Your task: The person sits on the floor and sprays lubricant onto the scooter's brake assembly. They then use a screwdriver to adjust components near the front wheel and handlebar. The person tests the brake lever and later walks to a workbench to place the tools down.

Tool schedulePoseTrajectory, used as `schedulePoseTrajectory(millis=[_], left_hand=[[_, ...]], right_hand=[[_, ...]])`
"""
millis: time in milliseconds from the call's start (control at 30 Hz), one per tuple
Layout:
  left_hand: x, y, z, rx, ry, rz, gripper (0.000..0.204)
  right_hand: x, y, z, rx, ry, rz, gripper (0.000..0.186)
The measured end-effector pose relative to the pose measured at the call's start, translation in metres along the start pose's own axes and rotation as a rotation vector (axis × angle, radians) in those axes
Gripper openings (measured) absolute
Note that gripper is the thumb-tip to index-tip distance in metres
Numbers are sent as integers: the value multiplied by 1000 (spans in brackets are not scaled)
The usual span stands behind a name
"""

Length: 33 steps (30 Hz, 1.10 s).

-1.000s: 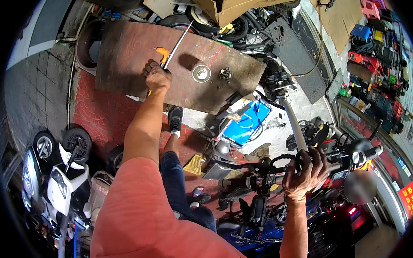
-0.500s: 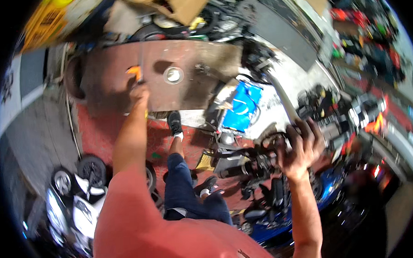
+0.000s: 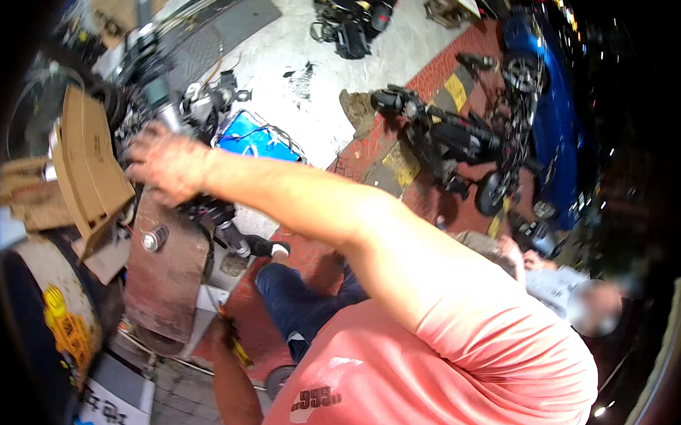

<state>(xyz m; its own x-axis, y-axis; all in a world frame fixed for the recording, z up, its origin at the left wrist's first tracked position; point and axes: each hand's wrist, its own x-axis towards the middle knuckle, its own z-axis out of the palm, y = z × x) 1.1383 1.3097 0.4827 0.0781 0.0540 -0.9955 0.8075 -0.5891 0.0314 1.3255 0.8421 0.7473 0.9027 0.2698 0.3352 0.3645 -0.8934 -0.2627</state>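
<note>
My right arm reaches across to the left, and my right hand (image 3: pixel 167 165) closes over a long motorcycle fork (image 3: pixel 170 115). The fork's metal tube runs up past the hand, and its lower end (image 3: pixel 234 238) shows below it; the fingers are partly blurred. Low on the left, my left hand (image 3: pixel 223 335) is closed around a hand tool (image 3: pixel 242 352) with orange and yellow-black parts; its exact kind is unclear. Between the hands lies a worn reddish-brown board (image 3: pixel 161 289), with a spray can (image 3: pixel 155 238) on it.
Cardboard boxes (image 3: pixel 87 163) stand left of the board. A blue package (image 3: pixel 257 136) lies beyond my right forearm. Stripped motorcycle frames (image 3: pixel 459 143) and a blue vehicle (image 3: pixel 554 135) occupy the right side. Another person in a grey shirt (image 3: pixel 553 287) is low at the right.
My view has swung to the right. My right hand has carried the fork from the right side across to the board. My left hand has drawn back from above the board, still holding the tool.
</note>
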Motion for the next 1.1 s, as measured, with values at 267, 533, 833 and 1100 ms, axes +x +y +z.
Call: schedulePoseTrajectory(millis=[267, 533, 833, 1100], left_hand=[[-26, -81, 15, 232, -181, -238, 22], [-93, -21, 203, 478, -41, -1, 28], [-171, 153, 517, 529, -76, 667, 13], [-343, 223, 768, 321, -706, 793, 18]], right_hand=[[-289, -47, -63, 504, 133, 375, 45], [-849, -61, -216, 246, -296, 1722, 46], [-903, -85, -302, 273, 695, 1790, 33], [-678, 22, -317, 425, 608, 1383, 59]])
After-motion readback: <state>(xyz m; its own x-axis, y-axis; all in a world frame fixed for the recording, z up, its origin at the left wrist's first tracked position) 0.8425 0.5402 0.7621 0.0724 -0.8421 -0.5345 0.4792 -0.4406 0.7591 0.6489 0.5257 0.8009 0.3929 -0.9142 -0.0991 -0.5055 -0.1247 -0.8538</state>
